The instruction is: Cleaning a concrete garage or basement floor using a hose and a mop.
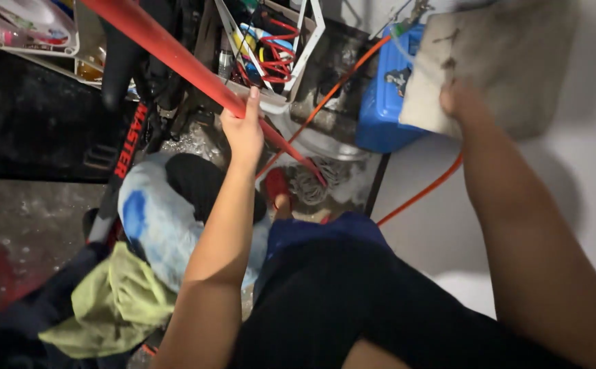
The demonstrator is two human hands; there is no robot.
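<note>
Left hand (243, 130) had its fingers wrapped round the stiff, slick-looking red pole (175, 58) mid-length, right hand (458, 99) pinched a floppy, grimy grey cloth (503, 61) by its edge.

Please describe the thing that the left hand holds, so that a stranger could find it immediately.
Start from the white wire crate of coiled cables at the top centre. A long red pole slants across it from the upper left down to a mop head; the left hand grips it midway. Unlike the thin orange cord, it is thick, straight and rigid.

A cramped storage corner — a white crate (291, 48) of coiled cables, blue toolbox (380, 102), orange cord (421, 195), heaped rags.
</note>
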